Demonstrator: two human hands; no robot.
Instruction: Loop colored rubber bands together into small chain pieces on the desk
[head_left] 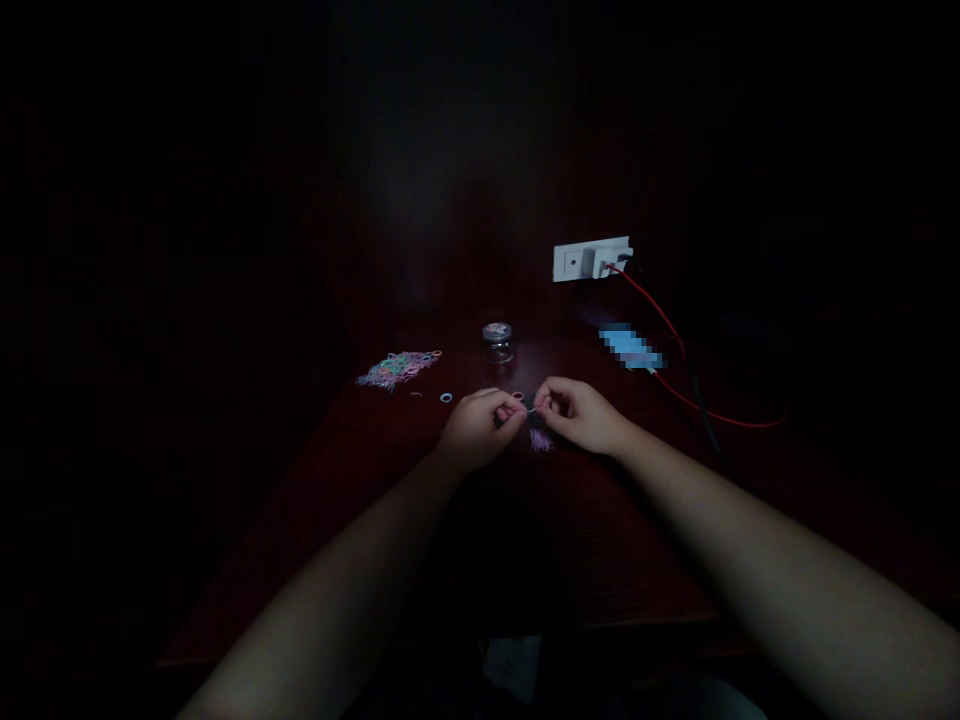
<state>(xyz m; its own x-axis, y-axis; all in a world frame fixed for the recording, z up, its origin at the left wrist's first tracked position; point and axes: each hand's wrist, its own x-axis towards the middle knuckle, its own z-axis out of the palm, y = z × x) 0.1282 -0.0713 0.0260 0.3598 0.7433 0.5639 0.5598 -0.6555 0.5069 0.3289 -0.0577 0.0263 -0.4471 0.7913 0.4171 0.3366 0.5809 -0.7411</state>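
Thin pale band [531, 410] pinched between left hand [480, 425] and right hand [585, 415], very dim scene

From my remote seat, risks first. I'd guess the band could ping away or snap if one pinch loosens or both pull too hard; it looks thin. Poor light is the other hazard: if it drops, I could easily lose it. A low knuckle might also scatter the purple bundle of bands [541, 440] just below the gap.

Position: band spans the small gap, fingertips closed on it from both sides, over the dark red tabletop [360, 500]. Whether it's one loop or several, I can't tell. Pink ring [517, 396] just beyond the left fingertips. Blue ring [446, 398] left of that hand, multicoloured heap of bands [397, 370] farther left, lidded clear jar [496, 343] beyond both hands.
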